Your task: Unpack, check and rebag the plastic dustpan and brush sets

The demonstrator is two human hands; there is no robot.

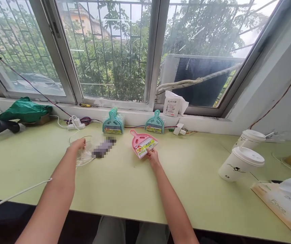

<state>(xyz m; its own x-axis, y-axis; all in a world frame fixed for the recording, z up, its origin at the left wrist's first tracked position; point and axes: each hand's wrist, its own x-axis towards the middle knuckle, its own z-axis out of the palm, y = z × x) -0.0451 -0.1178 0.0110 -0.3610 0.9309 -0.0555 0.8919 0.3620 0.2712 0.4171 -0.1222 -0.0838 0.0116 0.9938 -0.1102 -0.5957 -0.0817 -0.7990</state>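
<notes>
My right hand (153, 156) grips the lower edge of a pink mini dustpan and brush set (141, 144), its handle pointing up and away from me. A yellow printed label runs across the white bristles. On the left, my left hand (79, 144) is closed at the edge of a clear plastic bag (84, 156) lying on the table; its fingertips are partly hidden. Beyond the hands, a row of several green dustpan sets (113, 122) stands against the sill. Another green dustpan set (154, 122) leans there, further right.
A blurred-out dark object (104, 147) with a white cable lies between my hands on the green table (120, 189). A power strip (76, 123) and green plastic bag (24, 110) sit at back left. Two paper cups (239, 164) and a tissue pack (277, 206) occupy the right.
</notes>
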